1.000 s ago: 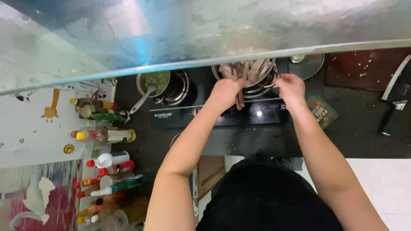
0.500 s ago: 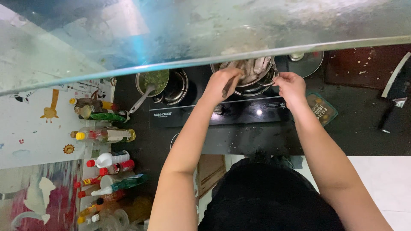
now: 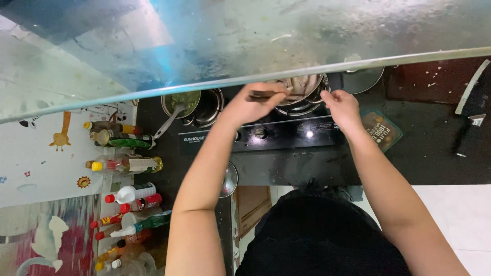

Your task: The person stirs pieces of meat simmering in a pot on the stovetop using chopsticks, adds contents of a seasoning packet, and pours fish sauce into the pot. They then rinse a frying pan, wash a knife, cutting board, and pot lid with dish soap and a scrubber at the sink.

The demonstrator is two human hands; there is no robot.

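A metal pan [image 3: 303,90] of pale food strips sits on the right burner of a black gas stove [image 3: 276,137], partly hidden by the glass hood edge [image 3: 245,81]. My left hand [image 3: 254,104] is at the pan's left rim, closed on a pair of dark chopsticks [image 3: 270,94] that point sideways into the food. My right hand [image 3: 341,108] rests at the pan's right rim, fingers curled against it; whether it grips a handle I cannot tell.
A small pot [image 3: 183,102] of green sauce with a ladle stands on the left burner. Several bottles [image 3: 125,163] line a shelf at the left. A lid [image 3: 364,77], a printed packet [image 3: 382,130] and a knife [image 3: 471,105] lie on the dark counter at the right.
My left hand has drawn back from above the pan to its left rim, and the chopsticks now lie level. My right hand has hardly moved.
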